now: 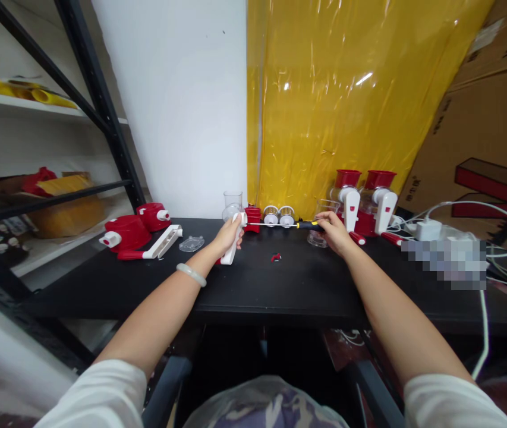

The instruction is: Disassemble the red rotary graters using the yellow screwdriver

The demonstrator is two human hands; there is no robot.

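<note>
My left hand is closed around a white crank handle, held tilted above the black table. In my right hand is a screwdriver with a black and yellow grip. Its thin shaft runs level to the left, and the tip meets the upper end of the crank handle; whether it sits in a screw is too small to tell. Below, between the hands, a small red piece lies on the table with tiny bits beside it. Behind my right hand stands a clear plastic part, partly hidden.
Red housings, a loose white crank and a clear lid lie at left. Two metal drums stand at the back. Assembled red-and-white grinders are at right, near white cables. The black table has a front edge.
</note>
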